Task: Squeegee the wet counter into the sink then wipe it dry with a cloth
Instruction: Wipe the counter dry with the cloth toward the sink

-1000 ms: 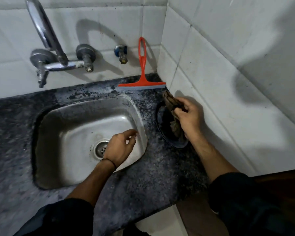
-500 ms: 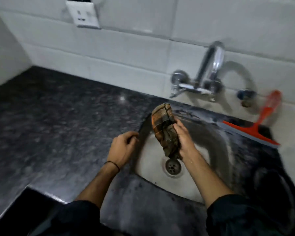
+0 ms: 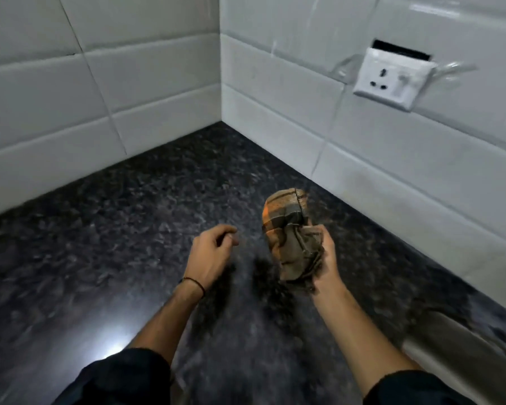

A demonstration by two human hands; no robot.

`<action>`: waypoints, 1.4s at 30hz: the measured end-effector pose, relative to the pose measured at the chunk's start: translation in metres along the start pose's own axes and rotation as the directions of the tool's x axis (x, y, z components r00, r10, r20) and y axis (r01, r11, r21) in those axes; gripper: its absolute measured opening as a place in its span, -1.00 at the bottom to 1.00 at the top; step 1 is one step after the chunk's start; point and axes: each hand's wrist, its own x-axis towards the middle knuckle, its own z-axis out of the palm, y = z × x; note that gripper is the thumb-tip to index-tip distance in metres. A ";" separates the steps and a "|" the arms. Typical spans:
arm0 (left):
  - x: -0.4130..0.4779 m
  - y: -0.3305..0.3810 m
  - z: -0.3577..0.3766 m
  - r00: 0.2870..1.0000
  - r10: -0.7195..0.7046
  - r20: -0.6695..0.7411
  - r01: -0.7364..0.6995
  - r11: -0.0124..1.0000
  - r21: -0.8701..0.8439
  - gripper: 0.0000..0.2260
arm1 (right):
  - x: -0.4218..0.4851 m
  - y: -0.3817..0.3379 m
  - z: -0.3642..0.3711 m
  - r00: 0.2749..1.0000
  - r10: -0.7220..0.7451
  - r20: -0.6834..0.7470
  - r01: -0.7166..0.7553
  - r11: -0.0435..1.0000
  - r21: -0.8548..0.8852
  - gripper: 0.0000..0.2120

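Note:
A bunched brown and orange checked cloth (image 3: 289, 235) is gripped in my right hand (image 3: 326, 258), held upright above the dark speckled counter (image 3: 129, 229). My left hand (image 3: 214, 252) hovers just left of the cloth, fingers loosely curled and apart, holding nothing. A sliver of the steel sink (image 3: 462, 355) shows at the lower right edge. The squeegee is out of view.
White tiled walls (image 3: 100, 97) meet in a corner at the back of the counter. A white wall socket (image 3: 392, 77) hangs on the right wall. A bright light reflection (image 3: 114, 343) lies on the counter at the lower left.
My view has swung left from the sink to the counter's corner. My right hand lifted the cloth from beside the sink and carried it left over the counter; my left hand followed.

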 end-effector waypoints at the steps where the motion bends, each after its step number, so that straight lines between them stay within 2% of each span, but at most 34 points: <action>1: 0.022 -0.010 -0.010 1.000 -0.011 -0.010 0.011 1.000 0.005 -0.81 | 0.022 0.005 0.010 1.000 0.005 0.003 -0.005 1.000 0.003 -0.65; 4: 0.085 -0.039 -0.036 0.998 -0.050 -0.040 0.053 0.996 0.067 -0.81 | 0.084 0.020 0.038 0.996 -0.047 -0.080 0.039 0.995 -0.093 -0.65; 7: 0.146 -0.070 -0.062 0.994 -0.084 -0.074 0.097 0.974 0.204 -0.78 | 0.152 0.026 0.066 0.989 -0.022 -0.146 -0.022 0.955 -0.296 -0.76; 9: 0.181 -0.089 -0.076 0.995 -0.026 -0.099 0.055 0.951 0.303 -0.76 | 0.200 0.017 0.084 0.974 -0.097 -0.206 -0.004 0.898 -0.440 -0.65; 11: 0.217 -0.108 -0.088 0.992 0.029 -0.125 0.030 0.895 0.446 -0.73 | 0.252 0.003 0.106 0.945 -0.270 -0.186 0.107 0.789 -0.605 -0.52; 12: 0.232 -0.116 -0.093 0.991 0.028 -0.130 0.044 0.854 0.518 -0.69 | 0.280 -0.005 0.115 0.915 -0.380 -0.134 0.178 0.679 -0.713 -0.47; 13: 0.245 -0.124 -0.096 0.992 0.008 -0.123 0.065 0.816 0.574 -0.64 | 0.305 -0.012 0.123 0.880 -0.472 -0.058 0.228 0.524 -0.821 -0.44; 15: 0.262 -0.139 -0.101 0.994 -0.060 -0.090 0.104 0.768 0.631 -0.51 | 0.350 -0.025 0.132 0.841 -0.530 0.108 0.253 0.208 -0.945 -0.41; 18: 0.269 -0.160 -0.101 0.994 -0.080 -0.073 0.108 0.739 0.665 -0.42 | 0.413 -0.034 0.132 0.884 -0.397 0.247 0.203 -0.150 -0.968 -0.42; 19: 0.268 -0.161 -0.100 0.995 -0.069 -0.072 0.100 0.734 0.671 -0.42 | 0.431 -0.038 0.125 0.895 -0.320 0.311 0.205 -0.325 -0.923 -0.41; 21: 0.269 -0.161 -0.100 0.995 -0.066 -0.074 0.098 0.730 0.677 -0.42 | 0.458 -0.041 0.112 0.928 -0.114 0.354 0.188 -0.678 -0.711 -0.39; 22: 0.270 -0.161 -0.099 0.994 -0.069 -0.081 0.106 0.727 0.679 -0.42 | 0.472 -0.041 0.103 0.945 -0.029 0.326 0.181 -0.784 -0.594 -0.41; 23: 0.270 -0.161 -0.099 0.994 -0.069 -0.087 0.110 0.724 0.681 -0.43 | 0.481 -0.040 0.097 0.957 0.019 0.290 0.175 -0.835 -0.522 -0.44; 25: 0.271 -0.162 -0.098 0.994 -0.061 -0.093 0.108 0.720 0.685 -0.43 | 0.497 -0.035 0.088 0.969 0.004 0.249 0.142 -0.830 -0.539 -0.47; 28: 0.272 -0.164 -0.096 0.993 -0.062 -0.095 0.111 0.706 0.700 -0.43 | 0.517 -0.021 0.097 0.962 -0.132 0.238 0.045 -0.783 -0.620 -0.45; 30: 0.274 -0.164 -0.095 0.994 -0.069 -0.087 0.111 0.701 0.705 -0.44 | 0.525 -0.008 0.111 0.967 -0.166 0.195 0.005 -0.747 -0.665 -0.41; 31: 0.274 -0.163 -0.095 0.994 -0.071 -0.088 0.112 0.703 0.703 -0.44 | 0.523 0.002 0.120 0.973 -0.134 0.186 0.026 -0.742 -0.670 -0.40; 33: 0.272 -0.164 -0.095 0.994 -0.057 -0.094 0.107 0.708 0.698 -0.45 | 0.510 0.031 0.131 0.966 0.030 0.255 0.183 -0.777 -0.602 -0.39; 35: 0.272 -0.164 -0.096 0.992 -0.045 -0.119 0.114 0.726 0.678 -0.46 | 0.476 0.060 0.132 0.886 0.243 0.394 0.424 -0.768 -0.480 -0.39; 37: 0.271 -0.164 -0.096 0.984 -0.052 -0.171 0.152 0.747 0.648 -0.47 | 0.438 0.075 0.123 0.792 0.387 0.472 0.583 -0.711 -0.394 -0.46; 38: 0.271 -0.164 -0.096 0.978 -0.059 -0.201 0.176 0.750 0.637 -0.47 | 0.423 0.075 0.117 0.765 0.415 0.492 0.621 -0.678 -0.393 -0.52; 40: 0.271 -0.164 -0.095 0.971 -0.075 -0.227 0.205 0.751 0.628 -0.48 | 0.418 0.058 0.105 0.755 0.417 0.506 0.636 -0.651 -0.414 -0.59; 42: 0.271 -0.164 -0.094 0.973 -0.080 -0.217 0.203 0.748 0.631 -0.48 | 0.442 0.030 0.096 0.796 0.337 0.503 0.557 -0.733 -0.390 -0.51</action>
